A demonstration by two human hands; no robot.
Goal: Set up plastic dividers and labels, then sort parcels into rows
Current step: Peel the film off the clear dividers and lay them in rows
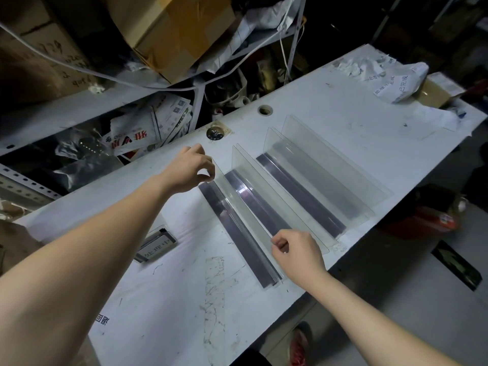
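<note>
Several clear plastic dividers stand in parallel rows on the white table (pixel 330 101), each with a dark strip along its foot. The nearest divider (pixel 237 225) runs from the middle of the table to its front edge. My left hand (pixel 188 169) pinches the far top corner of this divider. My right hand (pixel 295 250) pinches its near top edge. Two more dividers (pixel 266 196) (pixel 311 186) stand to the right of it. A label holder (pixel 155 245) with printed characters lies flat on the table, left of the nearest divider.
A white parcel bag (pixel 398 80) with handwriting and a small brown box (pixel 435 92) sit at the table's far right end. Shelves behind hold cardboard boxes (pixel 174 33), cables and crumpled bags. Two round holes (pixel 265 110) pierce the table's back edge. Red objects lie on the floor.
</note>
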